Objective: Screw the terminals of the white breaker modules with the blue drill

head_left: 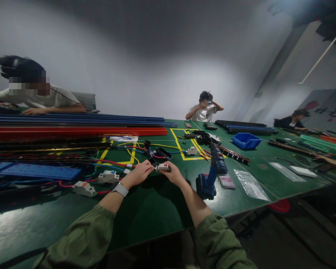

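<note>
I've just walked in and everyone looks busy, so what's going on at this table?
The person wearing the camera holds a small white block in the right hand, over the green table. The left hand is at the block's left end; its exact grip is too small to tell. A similar block lies to the left among wires. A blue power drill is to the right. Across the table, someone in a white shirt has both arms raised toward the head.

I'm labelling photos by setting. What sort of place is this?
Probably an electrical assembly workshop. The right hand holds what looks like a small circuit breaker, and on the green worktable are a cordless drill and an open-topped blue bin.
</note>
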`<state>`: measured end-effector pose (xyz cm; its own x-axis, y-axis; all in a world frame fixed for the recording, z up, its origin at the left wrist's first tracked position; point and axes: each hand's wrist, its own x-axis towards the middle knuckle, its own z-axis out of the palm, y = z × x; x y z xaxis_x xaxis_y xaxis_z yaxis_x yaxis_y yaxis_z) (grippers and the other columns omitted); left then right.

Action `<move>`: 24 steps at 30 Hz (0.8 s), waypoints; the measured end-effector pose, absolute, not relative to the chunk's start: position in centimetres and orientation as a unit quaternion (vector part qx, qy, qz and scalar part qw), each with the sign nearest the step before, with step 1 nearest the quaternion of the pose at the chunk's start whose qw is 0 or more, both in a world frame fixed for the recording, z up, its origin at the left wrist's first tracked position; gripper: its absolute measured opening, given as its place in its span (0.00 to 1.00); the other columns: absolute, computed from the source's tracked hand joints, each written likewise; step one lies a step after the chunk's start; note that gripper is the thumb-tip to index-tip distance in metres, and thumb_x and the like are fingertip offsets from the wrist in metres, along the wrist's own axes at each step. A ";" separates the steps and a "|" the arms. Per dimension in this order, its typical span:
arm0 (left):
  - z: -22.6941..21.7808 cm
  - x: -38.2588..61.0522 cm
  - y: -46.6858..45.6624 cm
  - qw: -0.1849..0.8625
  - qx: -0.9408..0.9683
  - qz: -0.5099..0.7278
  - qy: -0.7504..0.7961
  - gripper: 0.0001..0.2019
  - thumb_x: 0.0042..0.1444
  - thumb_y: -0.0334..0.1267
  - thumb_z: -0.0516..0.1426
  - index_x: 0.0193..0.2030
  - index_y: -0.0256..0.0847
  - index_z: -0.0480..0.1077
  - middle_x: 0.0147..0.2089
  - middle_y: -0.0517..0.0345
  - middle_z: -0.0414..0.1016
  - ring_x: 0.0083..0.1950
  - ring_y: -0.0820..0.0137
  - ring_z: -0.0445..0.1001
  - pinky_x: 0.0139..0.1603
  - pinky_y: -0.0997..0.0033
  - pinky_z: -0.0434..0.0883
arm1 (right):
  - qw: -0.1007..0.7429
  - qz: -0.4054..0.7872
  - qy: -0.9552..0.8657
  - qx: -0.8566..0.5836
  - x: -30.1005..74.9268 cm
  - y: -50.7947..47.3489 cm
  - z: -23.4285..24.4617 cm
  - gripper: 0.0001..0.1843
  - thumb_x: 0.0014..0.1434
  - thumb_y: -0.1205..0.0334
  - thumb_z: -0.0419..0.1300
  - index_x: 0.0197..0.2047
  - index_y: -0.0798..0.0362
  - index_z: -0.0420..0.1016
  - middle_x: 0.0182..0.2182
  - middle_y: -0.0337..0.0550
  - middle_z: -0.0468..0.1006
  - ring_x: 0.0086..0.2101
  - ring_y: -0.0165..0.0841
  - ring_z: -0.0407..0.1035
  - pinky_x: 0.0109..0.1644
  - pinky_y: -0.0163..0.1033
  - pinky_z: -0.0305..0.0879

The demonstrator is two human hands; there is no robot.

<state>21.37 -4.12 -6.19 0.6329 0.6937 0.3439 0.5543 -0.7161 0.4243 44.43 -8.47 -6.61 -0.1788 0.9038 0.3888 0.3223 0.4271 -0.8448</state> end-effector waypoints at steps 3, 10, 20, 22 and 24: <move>-6.6 21.4 -4.0 0.130 0.885 0.238 0.377 0.17 0.67 0.45 0.48 0.42 0.44 0.77 0.51 0.53 0.67 0.47 0.68 0.70 0.54 0.63 0.65 | 0.462 0.321 -0.703 -0.435 44.5 -8.5 -6.7 0.15 0.55 0.58 0.65 0.45 0.51 0.73 0.39 0.41 0.79 0.40 0.36 0.72 0.46 0.41 0.67; -7.0 22.2 -4.4 0.100 0.869 0.225 0.429 0.16 0.66 0.39 0.48 0.39 0.48 0.78 0.52 0.55 0.68 0.50 0.65 0.71 0.54 0.60 0.64 | 0.451 0.387 -0.664 -0.454 44.5 -8.2 -7.1 0.13 0.56 0.57 0.64 0.44 0.52 0.72 0.35 0.39 0.78 0.32 0.33 0.73 0.38 0.38 0.68; -6.5 22.5 -4.9 0.080 0.864 0.245 0.432 0.16 0.65 0.38 0.49 0.37 0.47 0.78 0.52 0.55 0.70 0.49 0.65 0.70 0.51 0.60 0.62 | 0.456 0.376 -0.679 -0.435 44.5 -8.4 -6.7 0.16 0.52 0.56 0.67 0.42 0.51 0.70 0.34 0.37 0.76 0.35 0.34 0.71 0.41 0.38 0.67; -6.5 22.5 -4.9 0.075 0.869 0.247 0.423 0.16 0.65 0.38 0.49 0.37 0.47 0.78 0.52 0.55 0.70 0.48 0.65 0.70 0.50 0.60 0.62 | 0.453 0.363 -0.693 -0.428 44.5 -8.6 -6.6 0.15 0.53 0.56 0.67 0.42 0.51 0.70 0.35 0.37 0.75 0.36 0.33 0.70 0.42 0.38 0.67; -6.5 22.5 -4.9 0.068 0.872 0.248 0.417 0.15 0.65 0.38 0.49 0.37 0.46 0.78 0.52 0.54 0.69 0.46 0.65 0.70 0.50 0.60 0.62 | 0.443 0.352 -0.701 -0.434 44.4 -8.7 -6.5 0.14 0.54 0.56 0.66 0.42 0.50 0.70 0.35 0.37 0.75 0.36 0.34 0.70 0.42 0.38 0.66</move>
